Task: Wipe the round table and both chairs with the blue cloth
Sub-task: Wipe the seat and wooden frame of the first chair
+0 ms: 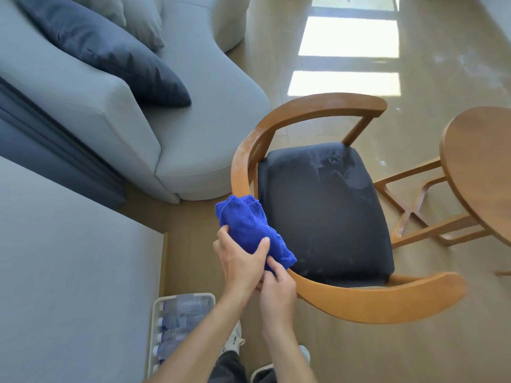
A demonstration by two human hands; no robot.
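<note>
The left hand (240, 262) is gripping the bunched blue cloth (253, 228), which is lying over the curved wooden backrest of the chair (326, 211). The right hand (276, 293) is pinching the cloth's lower edge. The round table (481, 172) is standing just beyond the chair.

You are not looking at any text that can be read: the bottles (181, 324) in the white crate (154, 313), lying just below and left of your fingers, are showing labels too blurred to make out, and nothing near your fingertips is carrying a brand, number or sign.
</note>
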